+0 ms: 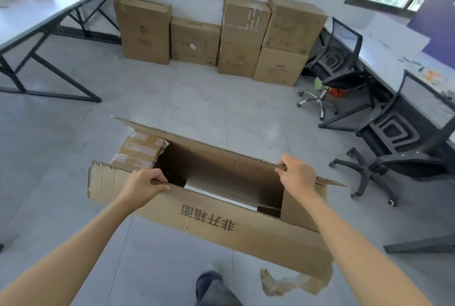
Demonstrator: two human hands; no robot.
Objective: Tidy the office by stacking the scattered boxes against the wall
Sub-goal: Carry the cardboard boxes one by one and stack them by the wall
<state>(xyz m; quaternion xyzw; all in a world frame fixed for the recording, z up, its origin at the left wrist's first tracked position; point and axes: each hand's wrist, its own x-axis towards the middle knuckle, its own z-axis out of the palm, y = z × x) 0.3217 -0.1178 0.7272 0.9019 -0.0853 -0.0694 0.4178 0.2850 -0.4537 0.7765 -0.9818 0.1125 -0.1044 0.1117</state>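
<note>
Holding long open box (221, 227), left hand (145, 183) gripping near rim, right hand (298, 175) pinching far flap

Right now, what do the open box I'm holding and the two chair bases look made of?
Open box: corrugated cardboard, matte brown; fluting shows along its cut edges. Nearer chair base: probably black plastic, dull finish. Farther chair base: likely chromed metal, it shines bright silver.

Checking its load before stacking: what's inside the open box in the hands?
The open box shows bare brown inner walls and a white strip low inside; the near wall hides the rest.
</note>
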